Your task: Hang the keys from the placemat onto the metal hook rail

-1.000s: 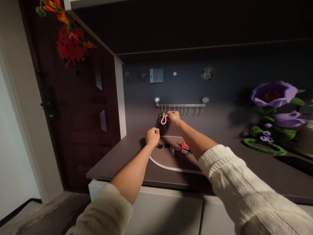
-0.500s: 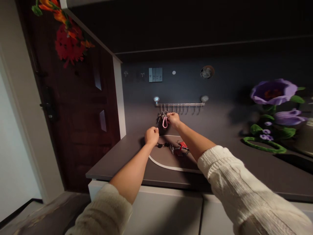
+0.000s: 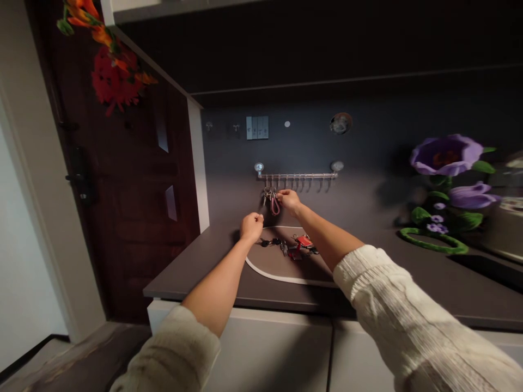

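A metal hook rail (image 3: 298, 175) is fixed to the dark wall above a grey cabinet top (image 3: 196, 267). A key bunch with a pink loop (image 3: 274, 203) hangs from a hook at the rail's left end. My right hand (image 3: 289, 200) is pinched on that key bunch just right of the loop. My left hand (image 3: 251, 226) is curled in a loose fist below and to the left, over the tray's edge; what it holds, if anything, is hidden. More keys with a red tag (image 3: 300, 243) lie on a round white-rimmed tray (image 3: 265, 269).
A dark wooden door (image 3: 134, 163) with a handle (image 3: 79, 177) stands at the left, red and orange flowers (image 3: 110, 71) above it. Large purple fabric flowers (image 3: 449, 179) sit on the cabinet top at the right. Wall switches (image 3: 257, 127) are above the rail.
The pink-looped key bunch has moved slightly up and now hangs from the rail's left hook. My right hand stays on it. My left hand has hardly moved.
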